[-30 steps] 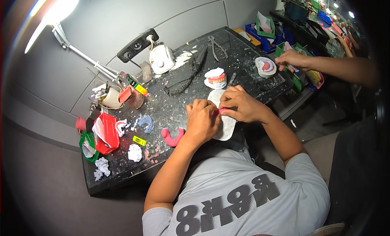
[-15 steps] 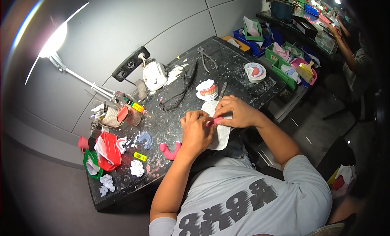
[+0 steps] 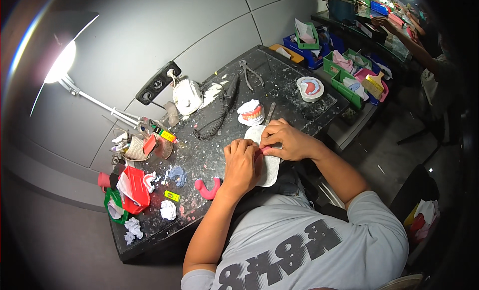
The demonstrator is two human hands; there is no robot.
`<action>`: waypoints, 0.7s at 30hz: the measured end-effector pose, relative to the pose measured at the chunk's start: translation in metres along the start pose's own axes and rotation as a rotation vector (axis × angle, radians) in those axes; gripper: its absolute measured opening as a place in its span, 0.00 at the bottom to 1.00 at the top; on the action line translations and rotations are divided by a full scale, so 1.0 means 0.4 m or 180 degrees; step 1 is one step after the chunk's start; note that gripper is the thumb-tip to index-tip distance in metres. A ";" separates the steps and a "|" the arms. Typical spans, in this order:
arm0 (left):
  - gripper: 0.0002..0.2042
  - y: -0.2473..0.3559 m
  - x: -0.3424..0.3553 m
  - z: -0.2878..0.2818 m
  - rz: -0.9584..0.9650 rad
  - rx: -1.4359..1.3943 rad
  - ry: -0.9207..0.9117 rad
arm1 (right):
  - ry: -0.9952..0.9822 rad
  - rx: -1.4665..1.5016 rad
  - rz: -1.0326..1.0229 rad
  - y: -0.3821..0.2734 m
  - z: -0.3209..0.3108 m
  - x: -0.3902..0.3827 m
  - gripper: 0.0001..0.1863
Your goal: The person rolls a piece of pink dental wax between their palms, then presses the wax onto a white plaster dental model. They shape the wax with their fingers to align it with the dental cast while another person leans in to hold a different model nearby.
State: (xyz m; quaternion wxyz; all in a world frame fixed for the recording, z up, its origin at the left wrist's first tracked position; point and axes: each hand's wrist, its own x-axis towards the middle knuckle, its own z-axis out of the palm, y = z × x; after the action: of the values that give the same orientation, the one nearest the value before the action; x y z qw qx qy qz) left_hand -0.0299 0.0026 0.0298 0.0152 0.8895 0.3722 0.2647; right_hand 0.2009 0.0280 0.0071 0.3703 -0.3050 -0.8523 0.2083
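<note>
Over the white pad (image 3: 270,173), I am seeing my left hand (image 3: 241,164) and right hand (image 3: 286,142) gripping the pink strip (image 3: 265,149) between them, both touching it; its visible length is running crosswise, toward the pad's right edge.

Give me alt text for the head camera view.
A person's left hand and right hand hold pink material over a whitish slab at a cluttered black workbench. A toothed dental model stands beyond; a pink U-shaped piece lies left.
</note>
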 end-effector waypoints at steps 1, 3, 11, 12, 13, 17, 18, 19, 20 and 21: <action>0.14 0.000 0.001 -0.003 -0.0014 -0.0005 -0.0006 | 0.0004 0.0000 0.0033 0.000 -0.002 0.000 0.11; 0.13 -0.001 -0.006 -0.007 -0.0045 -0.0073 0.0047 | 0.0013 -0.0001 0.0054 -0.006 -0.006 0.001 0.11; 0.10 -0.008 -0.019 -0.015 -0.0209 -0.0153 0.0146 | -0.0121 0.0059 0.0147 -0.012 -0.011 0.013 0.10; 0.10 -0.011 -0.019 -0.013 -0.0204 -0.0185 0.0149 | -0.0164 0.0086 0.0138 -0.015 -0.011 0.013 0.10; 0.09 -0.015 -0.016 -0.013 -0.0183 -0.0208 0.0161 | -0.0176 0.0028 0.0209 -0.020 -0.015 0.014 0.11; 0.09 -0.016 -0.017 -0.012 -0.0285 -0.0324 0.0146 | -0.0213 -0.0128 0.0289 -0.033 -0.026 0.018 0.11; 0.10 -0.018 -0.017 -0.012 -0.0333 -0.0375 0.0113 | -0.0212 -0.0181 0.0303 -0.032 -0.026 0.019 0.11; 0.10 -0.019 -0.015 -0.012 -0.0376 -0.0428 0.0081 | -0.0141 -0.0199 0.0219 -0.031 -0.019 0.024 0.11; 0.10 -0.020 -0.016 -0.013 -0.0418 -0.0482 0.0049 | -0.0159 -0.0193 0.0211 -0.033 -0.018 0.026 0.11; 0.10 -0.020 -0.017 -0.013 -0.0435 -0.0484 0.0057 | -0.0224 -0.0207 0.0208 -0.036 -0.019 0.029 0.12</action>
State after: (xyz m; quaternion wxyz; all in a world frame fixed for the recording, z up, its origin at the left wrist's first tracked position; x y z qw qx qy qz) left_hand -0.0417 0.0029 0.0292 0.0973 0.8559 0.4110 0.2985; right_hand 0.1951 0.0264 0.0261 0.3229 -0.3371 -0.8607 0.2031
